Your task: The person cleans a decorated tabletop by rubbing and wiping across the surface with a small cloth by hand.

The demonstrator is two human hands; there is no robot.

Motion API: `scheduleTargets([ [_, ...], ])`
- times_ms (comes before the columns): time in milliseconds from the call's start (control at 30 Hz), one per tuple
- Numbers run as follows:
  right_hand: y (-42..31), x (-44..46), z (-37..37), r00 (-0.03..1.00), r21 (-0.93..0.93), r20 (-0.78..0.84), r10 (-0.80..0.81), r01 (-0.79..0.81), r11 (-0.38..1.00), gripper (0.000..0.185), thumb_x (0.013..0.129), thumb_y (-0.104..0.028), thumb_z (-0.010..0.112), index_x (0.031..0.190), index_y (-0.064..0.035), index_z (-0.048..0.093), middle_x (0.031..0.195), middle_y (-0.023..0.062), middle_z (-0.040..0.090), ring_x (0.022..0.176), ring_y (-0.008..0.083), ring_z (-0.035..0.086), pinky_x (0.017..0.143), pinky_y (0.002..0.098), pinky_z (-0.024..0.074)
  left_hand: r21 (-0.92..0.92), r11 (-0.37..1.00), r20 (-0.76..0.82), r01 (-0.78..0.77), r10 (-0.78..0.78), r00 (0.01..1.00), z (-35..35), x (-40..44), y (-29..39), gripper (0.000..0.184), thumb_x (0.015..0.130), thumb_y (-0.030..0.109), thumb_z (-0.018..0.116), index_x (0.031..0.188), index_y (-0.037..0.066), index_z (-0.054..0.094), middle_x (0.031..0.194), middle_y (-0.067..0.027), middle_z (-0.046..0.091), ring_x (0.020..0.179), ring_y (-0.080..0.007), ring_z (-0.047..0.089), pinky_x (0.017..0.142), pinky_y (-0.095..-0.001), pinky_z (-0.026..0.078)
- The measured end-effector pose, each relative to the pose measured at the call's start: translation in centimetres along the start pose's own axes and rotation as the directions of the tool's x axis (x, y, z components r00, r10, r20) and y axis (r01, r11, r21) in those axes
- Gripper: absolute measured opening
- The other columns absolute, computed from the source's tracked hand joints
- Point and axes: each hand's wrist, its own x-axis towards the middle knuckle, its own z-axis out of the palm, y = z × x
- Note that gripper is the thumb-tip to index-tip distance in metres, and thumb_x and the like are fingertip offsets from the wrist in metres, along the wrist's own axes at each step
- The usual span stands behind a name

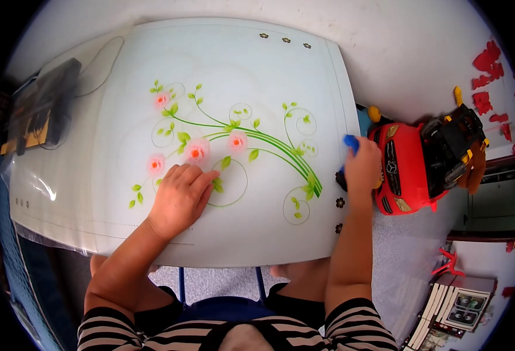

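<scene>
My left hand (182, 190) rests on the white tabletop (240, 64), just below the pink printed flowers (196, 151). Its fingers are slightly bent with the thumb side apart, and nothing shows in it. At the table's right edge my right hand (364, 164) is closed around a blue object (352, 143). The blue part sticks out above the fingers, and a dark part shows to the left, low beside the hand. The rest is covered by my fingers, so I cannot tell its kind.
A dark device under clear plastic (55, 111) lies at the table's left end, with a thin cable. Right of the table stands a red toy car (407, 167) with a black toy vehicle (453, 146) on it. Books (445, 307) are stacked at lower right. A blue stool (225, 307) is beneath me.
</scene>
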Motion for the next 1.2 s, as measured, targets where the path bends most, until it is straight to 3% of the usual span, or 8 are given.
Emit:
scheduleTargets([
  [200,-11.8,-6.6,-2.6,0.752,0.57,-0.058,-0.656,0.565,0.597,0.038,0.08,-0.001,0.073,0.115,-0.0134,0.074,0.117,0.0071,0.07,0.115,0.0326,0.066,0.097,0.0458,0.055,-0.008,1.0,0.009,-0.009,0.009,1.0,0.0,0.1,0.0,0.032,0.09,0.002,0.078,0.121,0.008,0.075,0.099,-0.0113,0.065,0.094,-0.0337,0.064,0.086,-0.0448,0.054],
  [267,-14.1,-9.2,-3.7,0.612,0.705,-0.091,-0.786,0.597,0.384,0.046,0.071,0.001,0.079,0.114,-0.0152,0.075,0.12,0.0053,0.071,0.114,0.0322,0.066,0.092,0.0453,0.0571,-0.009,1.0,-0.007,-0.008,0.008,1.0,0.0,0.1,0.0,0.032,0.09,0.003,0.078,0.122,0.007,0.075,0.1,-0.0113,0.065,0.095,-0.0339,0.065,0.086,-0.0449,0.054],
  [367,-14.4,-10.0,-4.5,0.566,0.788,-0.04,-0.823,0.525,0.323,0.048,0.072,-0.001,0.079,0.117,-0.016,0.075,0.121,0.0054,0.071,0.113,0.0324,0.067,0.093,0.045,0.0572,-0.019,1.0,-0.004,0.002,-0.002,1.0,-0.1,0.1,0.0,0.031,0.091,0.003,0.078,0.121,0.008,0.075,0.099,-0.0109,0.065,0.094,-0.0339,0.065,0.086,-0.0454,0.054],
  [600,-6.9,-2.8,-0.7,0.964,0.358,-0.032,-0.265,0.258,0.897,0.039,0.083,-0.004,0.081,0.121,-0.0135,0.074,0.121,0.0084,0.071,0.116,0.0349,0.066,0.099,0.0458,0.0552,-0.009,1.0,-0.021,0.011,-0.011,1.0,0.0,-0.1,0.0,0.029,0.091,0.004,0.078,0.12,0.008,0.076,0.098,-0.0098,0.065,0.092,-0.0332,0.064,0.084,-0.0451,0.054],
  [733,-6.9,-3.1,-0.9,0.954,0.275,-0.061,-0.294,0.3,0.913,0.043,0.08,-0.002,0.082,0.121,-0.0133,0.074,0.12,0.0078,0.071,0.115,0.0348,0.065,0.098,0.0459,0.0552,-0.007,1.0,-0.01,0.017,-0.017,1.0,-0.1,0.1,0.0,0.028,0.091,0.004,0.078,0.119,0.009,0.076,0.097,-0.0099,0.065,0.091,-0.033,0.064,0.083,-0.0446,0.054],
  [867,-11.5,-7.1,-2.9,0.764,0.468,-0.109,-0.636,0.604,0.646,0.044,0.074,0.0,0.078,0.116,-0.0124,0.075,0.121,0.0058,0.071,0.111,0.0334,0.066,0.093,0.0451,0.0564,-0.001,1.0,-0.003,0.012,-0.012,1.0,0.0,0.0,0.0,0.028,0.091,0.004,0.078,0.119,0.009,0.076,0.097,-0.0102,0.065,0.091,-0.033,0.064,0.084,-0.045,0.054],
  [1033,-14.8,-11.9,-4.1,0.534,0.699,-0.181,-0.826,0.66,0.274,0.045,0.072,-0.004,0.076,0.115,-0.0137,0.077,0.119,0.0047,0.072,0.107,0.0313,0.067,0.089,0.0439,0.0563,-0.012,1.0,-0.009,0.01,-0.01,1.0,0.1,0.1,-0.1,0.029,0.091,0.004,0.078,0.12,0.009,0.076,0.097,-0.0102,0.065,0.092,-0.0332,0.064,0.084,-0.0454,0.054],
  [1200,-12.1,-7.3,-2.9,0.769,0.606,-0.038,-0.638,0.526,0.597,0.044,0.077,-0.002,0.077,0.118,-0.0167,0.075,0.12,0.0048,0.071,0.114,0.0335,0.065,0.099,0.0465,0.0538,-0.016,1.0,-0.016,0.011,-0.011,1.0,0.0,-0.1,-0.1,0.029,0.091,0.004,0.078,0.12,0.009,0.076,0.097,-0.0094,0.065,0.092,-0.0331,0.064,0.084,-0.0456,0.054],
])
